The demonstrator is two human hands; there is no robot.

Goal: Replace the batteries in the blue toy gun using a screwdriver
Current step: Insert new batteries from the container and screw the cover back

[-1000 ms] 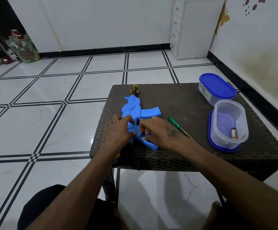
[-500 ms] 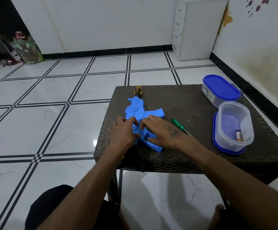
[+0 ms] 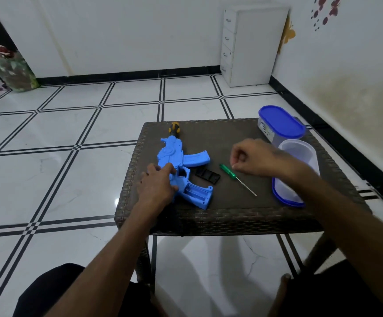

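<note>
The blue toy gun [image 3: 174, 156] lies on the dark wicker table [image 3: 243, 216], its grip's battery compartment [image 3: 197, 193] open and looking empty. A black cover [image 3: 207, 176] lies just right of the gun. My left hand [image 3: 158, 184] rests on the gun's body with fingers laid flat. My right hand [image 3: 254, 159] hovers above the green screwdriver [image 3: 228, 171], fingers curled and pinched round something small, most likely a battery, almost hidden by the fingers.
A clear open tub [image 3: 300, 156] standing on a blue lid is at the table's right edge, partly behind my right forearm. A closed tub with a blue lid [image 3: 279, 122] stands behind it. A yellow-black tool handle [image 3: 174, 128] lies beyond the gun's muzzle.
My right hand has left the gun's grip and lifted to the right, towards the clear tub. The compartment and the black cover are now uncovered. My left hand stays on the gun.
</note>
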